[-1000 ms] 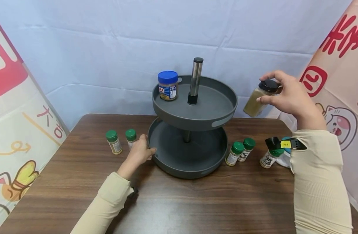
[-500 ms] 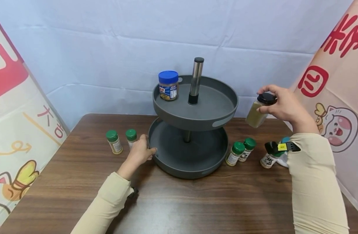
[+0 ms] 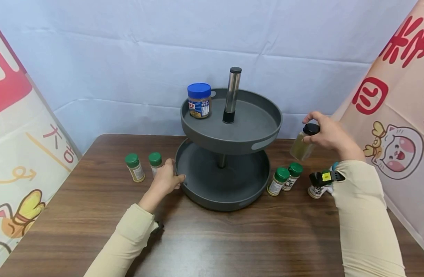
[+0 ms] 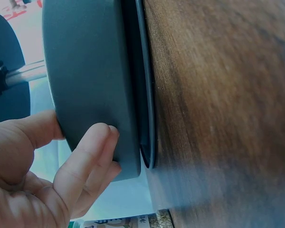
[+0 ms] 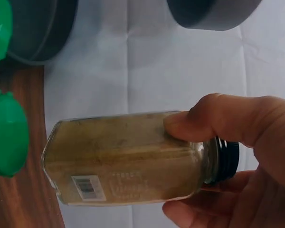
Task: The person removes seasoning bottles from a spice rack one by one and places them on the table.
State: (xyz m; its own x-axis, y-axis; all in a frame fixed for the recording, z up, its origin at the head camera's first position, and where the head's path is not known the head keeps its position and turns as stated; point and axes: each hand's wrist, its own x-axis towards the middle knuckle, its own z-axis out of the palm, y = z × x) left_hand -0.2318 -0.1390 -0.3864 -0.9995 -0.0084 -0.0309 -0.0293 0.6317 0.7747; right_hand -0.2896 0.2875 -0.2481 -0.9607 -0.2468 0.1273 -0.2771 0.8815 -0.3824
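A dark grey two-tier round tray [image 3: 229, 206] stands on the table. My left hand [image 3: 165, 177] pinches the left rim of its lower tier. In the left wrist view, that hand's thumb is over the rim and its fingers [image 4: 85, 159] lie against the outer wall. Right of the tray, my right hand [image 3: 327, 132] grips a clear jar of brownish powder [image 3: 301, 148] near its black lid [image 5: 228, 160]. The jar tilts a little; whether its base touches the table I cannot tell. A blue-lidded jar [image 3: 199, 102] sits on the upper tier, left of the steel post [image 3: 232, 92].
Two green-capped shakers [image 3: 135, 168] stand left of the tray, one partly behind the left hand. Two more green-capped shakers [image 3: 277, 181] are close to its right side. Another shaker [image 3: 315, 191] and a blue-and-white item are partly hidden under the right wrist.
My right hand has lowered the powder jar toward the table's back right and brought it more upright. The left hand has stayed on the tray rim.
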